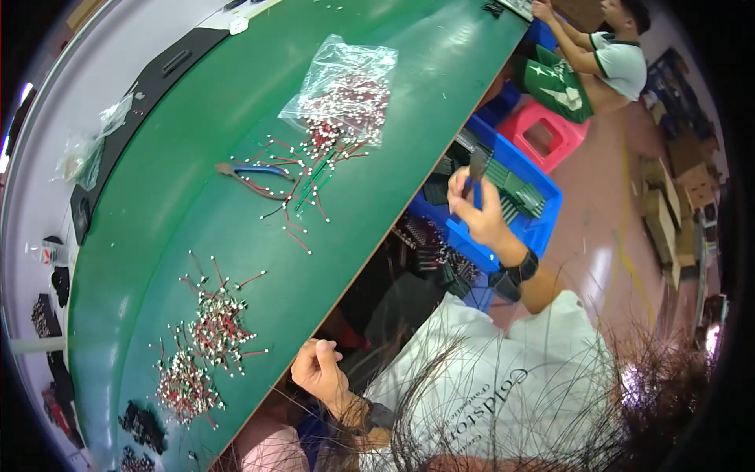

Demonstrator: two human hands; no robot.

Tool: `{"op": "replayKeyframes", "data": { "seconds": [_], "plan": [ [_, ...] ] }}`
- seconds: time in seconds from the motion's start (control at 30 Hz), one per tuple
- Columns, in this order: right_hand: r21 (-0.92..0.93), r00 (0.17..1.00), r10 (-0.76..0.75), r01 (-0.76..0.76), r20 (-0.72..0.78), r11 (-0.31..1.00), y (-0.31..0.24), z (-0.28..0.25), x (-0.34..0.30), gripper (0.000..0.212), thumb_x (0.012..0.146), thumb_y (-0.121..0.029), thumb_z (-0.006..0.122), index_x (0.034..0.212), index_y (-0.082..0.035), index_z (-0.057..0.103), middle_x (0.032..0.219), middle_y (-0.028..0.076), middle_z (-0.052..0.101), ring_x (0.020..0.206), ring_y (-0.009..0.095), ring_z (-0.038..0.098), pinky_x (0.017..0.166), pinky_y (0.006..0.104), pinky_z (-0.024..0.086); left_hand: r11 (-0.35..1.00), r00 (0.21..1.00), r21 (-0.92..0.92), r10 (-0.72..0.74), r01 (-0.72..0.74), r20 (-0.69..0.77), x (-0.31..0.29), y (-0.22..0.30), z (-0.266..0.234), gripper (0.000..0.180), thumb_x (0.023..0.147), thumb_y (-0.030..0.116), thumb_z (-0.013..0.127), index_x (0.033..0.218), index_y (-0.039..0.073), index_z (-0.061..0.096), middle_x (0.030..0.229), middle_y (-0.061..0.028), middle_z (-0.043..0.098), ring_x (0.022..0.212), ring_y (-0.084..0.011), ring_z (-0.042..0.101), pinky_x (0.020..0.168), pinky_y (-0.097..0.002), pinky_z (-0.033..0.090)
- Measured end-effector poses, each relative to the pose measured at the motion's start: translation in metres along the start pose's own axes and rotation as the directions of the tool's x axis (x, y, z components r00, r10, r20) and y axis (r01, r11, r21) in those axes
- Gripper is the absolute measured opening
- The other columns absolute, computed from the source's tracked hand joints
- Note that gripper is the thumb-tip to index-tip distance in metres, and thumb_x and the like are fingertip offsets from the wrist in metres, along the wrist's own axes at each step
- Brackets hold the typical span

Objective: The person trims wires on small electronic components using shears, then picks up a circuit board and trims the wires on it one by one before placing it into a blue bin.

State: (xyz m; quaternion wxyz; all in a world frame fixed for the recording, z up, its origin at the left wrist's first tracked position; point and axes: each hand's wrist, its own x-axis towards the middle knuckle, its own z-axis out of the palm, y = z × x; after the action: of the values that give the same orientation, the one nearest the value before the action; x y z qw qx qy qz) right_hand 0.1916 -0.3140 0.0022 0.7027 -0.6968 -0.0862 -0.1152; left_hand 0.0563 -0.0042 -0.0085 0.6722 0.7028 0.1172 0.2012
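Observation:
My right hand (481,211) is raised over a blue bin beside the table. Its fingers are closed on a small dark-tipped tool with blue on its handle (478,167); its exact kind is unclear. At the table's edge my left hand (318,370) is curled closed, and whatever may be in its fingers is hidden. Nearest to it on the table lie two piles of short red and black wires with white connectors (222,324). Farther off, blue-and-red-handled pliers (255,170) lie beside loose wires, which spread from a clear plastic bag (350,90) of similar wires.
The blue bin (543,224) holds stacked green and dark parts. Under the table edge sit more dark parts (429,244). A pink stool (546,134) and a seated co-worker (621,63) are at the far right. Black bundles (141,425) lie at the table's near left.

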Motion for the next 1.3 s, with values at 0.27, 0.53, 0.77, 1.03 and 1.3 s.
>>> {"op": "replayKeyframes", "data": {
  "seconds": [0.27, 0.53, 0.77, 1.03, 1.3],
  "plan": [
    [-0.651, 0.915, 0.385, -0.368, -0.124, 0.664, 0.149, -0.027, -0.117, 0.025, 0.077, -0.013, 0.067, 0.097, -0.002, 0.055, 0.087, 0.018, 0.061, 0.077, 0.035, 0.06, 0.072, 0.0412, 0.049, 0.993, 0.979, 0.013, -0.117, 0.117, 0.167, 0.0, -0.006, 0.022, 0.019, 0.091, 0.009, 0.063, 0.077, -0.002, 0.061, 0.069, -0.0049, 0.059, 0.057, -0.0081, 0.051, 0.056, -0.0204, 0.039],
    [-0.884, 0.955, 0.293, -0.164, -0.032, 0.437, 0.235, -0.008, -0.107, 0.041, 0.069, -0.008, 0.063, 0.106, 0.004, 0.05, 0.1, 0.027, 0.057, 0.092, 0.046, 0.058, 0.077, 0.0485, 0.051, 0.976, 0.958, 0.022, -0.217, 0.217, 0.186, -0.003, -0.006, 0.03, 0.016, 0.091, 0.01, 0.065, 0.08, -0.001, 0.063, 0.075, -0.0064, 0.063, 0.06, -0.0089, 0.055, 0.057, -0.0209, 0.043],
    [-0.919, 0.974, 0.226, -0.081, 0.009, 0.387, 0.248, -0.007, -0.104, 0.045, 0.07, -0.016, 0.069, 0.104, 0.003, 0.047, 0.101, 0.024, 0.053, 0.083, 0.044, 0.06, 0.066, 0.0509, 0.051, 0.973, 0.949, 0.047, -0.232, 0.228, 0.214, -0.003, -0.011, 0.031, 0.015, 0.091, 0.01, 0.065, 0.08, -0.001, 0.063, 0.077, -0.0069, 0.063, 0.06, -0.0092, 0.056, 0.058, -0.0211, 0.044],
    [-0.98, 0.974, 0.222, -0.086, -0.045, 0.177, 0.257, -0.009, -0.101, 0.046, 0.068, -0.015, 0.069, 0.105, 0.0, 0.047, 0.098, 0.02, 0.053, 0.093, 0.039, 0.06, 0.073, 0.0438, 0.052, 0.975, 0.947, 0.026, -0.223, 0.223, 0.233, -0.005, -0.012, 0.036, 0.016, 0.091, 0.009, 0.064, 0.08, -0.002, 0.062, 0.076, -0.0063, 0.063, 0.059, -0.009, 0.056, 0.057, -0.0212, 0.044],
    [-0.944, 0.967, 0.227, -0.177, -0.115, 0.278, 0.266, -0.014, -0.098, 0.047, 0.07, -0.02, 0.07, 0.107, -0.001, 0.048, 0.095, 0.022, 0.059, 0.088, 0.041, 0.061, 0.071, 0.0478, 0.05, 0.979, 0.953, 0.027, -0.202, 0.201, 0.226, -0.004, -0.01, 0.037, 0.016, 0.091, 0.009, 0.063, 0.08, -0.002, 0.063, 0.075, -0.006, 0.062, 0.059, -0.0089, 0.056, 0.057, -0.0209, 0.044]
  ]
}}
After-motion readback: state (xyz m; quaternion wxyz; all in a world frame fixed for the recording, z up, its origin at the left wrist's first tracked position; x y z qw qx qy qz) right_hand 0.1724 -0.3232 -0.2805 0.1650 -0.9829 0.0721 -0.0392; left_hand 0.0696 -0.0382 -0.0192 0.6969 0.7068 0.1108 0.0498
